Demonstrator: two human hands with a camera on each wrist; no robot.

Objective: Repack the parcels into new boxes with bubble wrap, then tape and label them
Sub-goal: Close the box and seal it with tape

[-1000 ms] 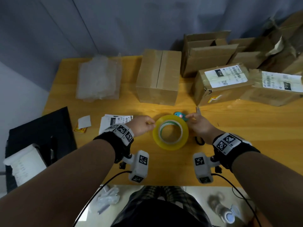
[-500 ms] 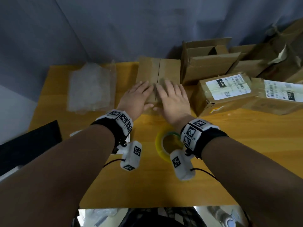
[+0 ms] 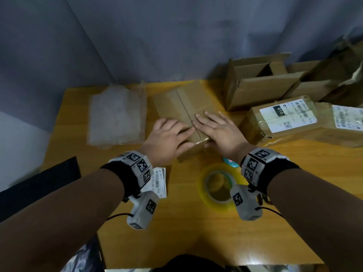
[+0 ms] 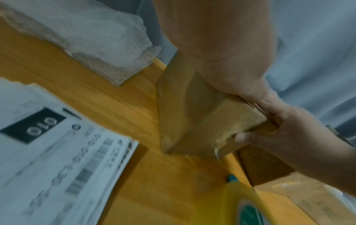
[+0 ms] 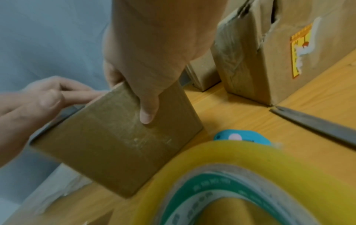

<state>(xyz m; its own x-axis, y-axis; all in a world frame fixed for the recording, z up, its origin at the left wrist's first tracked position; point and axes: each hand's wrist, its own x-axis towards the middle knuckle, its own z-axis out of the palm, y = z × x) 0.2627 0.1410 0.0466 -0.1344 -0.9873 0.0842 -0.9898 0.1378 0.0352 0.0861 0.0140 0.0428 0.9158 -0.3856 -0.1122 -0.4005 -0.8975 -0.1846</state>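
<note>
A brown cardboard box [image 3: 182, 101] with a taped centre seam lies skewed on the wooden table [image 3: 176, 232]. Both hands grip its near end. My left hand [image 3: 174, 134] lies on the top left of the seam, thumb on the front face. My right hand [image 3: 212, 126] mirrors it on the right; the right wrist view shows its thumb [image 5: 148, 112] pressed on the box front [image 5: 115, 144]. A yellow tape roll [image 3: 216, 185] lies flat under my right wrist. Printed labels [image 3: 160, 181] lie under my left wrist.
Bubble wrap [image 3: 115, 116] is stacked left of the box. An open empty box [image 3: 259, 83] and labelled old parcels [image 3: 282, 118] crowd the back right. A small blue cutter [image 3: 230, 161] lies beside the tape roll, and a grey metal blade [image 5: 318, 127] lies right of it.
Both hands left the tape roll and reached forward onto the box. The box has since turned at an angle and come closer to me.
</note>
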